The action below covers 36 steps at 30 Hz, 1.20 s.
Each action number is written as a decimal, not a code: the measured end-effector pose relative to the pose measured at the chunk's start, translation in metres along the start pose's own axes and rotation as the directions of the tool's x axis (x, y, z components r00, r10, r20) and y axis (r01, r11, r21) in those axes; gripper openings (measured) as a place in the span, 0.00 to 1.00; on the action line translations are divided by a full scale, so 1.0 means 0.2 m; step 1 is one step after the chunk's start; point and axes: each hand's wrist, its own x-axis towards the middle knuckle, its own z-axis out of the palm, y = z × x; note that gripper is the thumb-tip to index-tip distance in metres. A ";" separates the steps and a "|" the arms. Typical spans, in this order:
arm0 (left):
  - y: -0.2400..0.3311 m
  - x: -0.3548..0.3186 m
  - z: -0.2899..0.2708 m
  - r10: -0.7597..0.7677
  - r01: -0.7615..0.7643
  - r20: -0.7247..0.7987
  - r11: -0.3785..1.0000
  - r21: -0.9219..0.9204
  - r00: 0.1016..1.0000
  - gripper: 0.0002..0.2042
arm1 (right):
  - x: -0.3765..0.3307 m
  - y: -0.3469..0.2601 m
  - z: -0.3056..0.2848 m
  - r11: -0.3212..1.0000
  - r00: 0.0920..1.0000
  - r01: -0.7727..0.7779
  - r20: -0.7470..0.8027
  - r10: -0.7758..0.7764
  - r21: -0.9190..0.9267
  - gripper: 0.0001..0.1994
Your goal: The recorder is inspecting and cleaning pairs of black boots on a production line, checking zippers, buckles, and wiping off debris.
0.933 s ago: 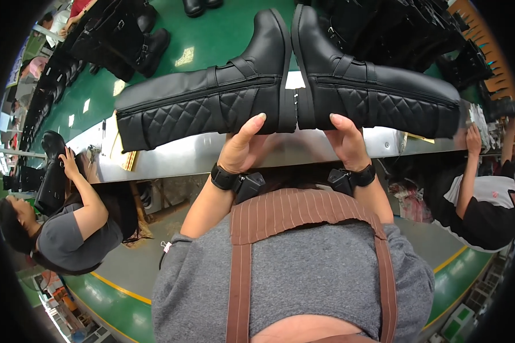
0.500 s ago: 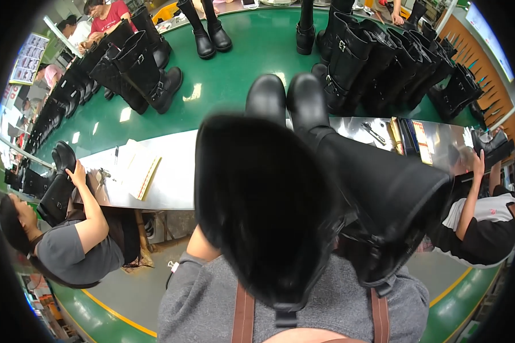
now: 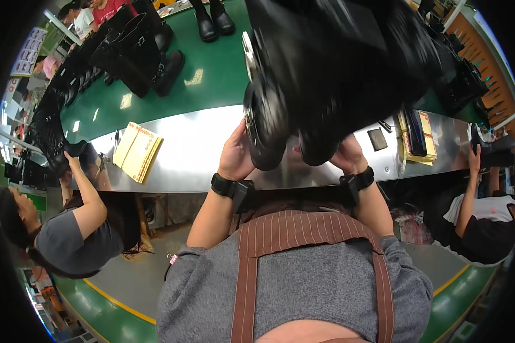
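Observation:
A pair of tall black boots (image 3: 337, 63) is held up in front of me over the steel table edge, blurred by motion. Their foot ends point toward me and their shafts rise away, running past the top of the view. My left hand (image 3: 236, 155) grips the left boot (image 3: 267, 123) at its foot, with the fingers partly hidden behind it. On the other side my right hand (image 3: 348, 155) holds the right boot's foot (image 3: 319, 146), most of its fingers out of sight. A dark band sits on each wrist.
Black boots stand on the green table at left (image 3: 137, 54), far middle (image 3: 214, 23) and right (image 3: 466, 80). On the steel strip (image 3: 183, 137) lie yellow paper stacks (image 3: 136, 151), a dark case (image 3: 413, 134) and a small dark square (image 3: 377, 139). Co-workers (image 3: 80, 234) handle boots either side.
The boots have swung round: their open shafts faced me before, and now their feet do. Both my hands have come into plain view. The left co-worker's boot has turned.

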 end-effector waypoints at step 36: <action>0.01 -0.11 -0.08 0.323 -0.336 -0.267 0.942 -0.003 0.908 0.26 | 0.09 0.20 0.02 0.914 0.832 0.223 -0.423 -0.359 -0.338 0.22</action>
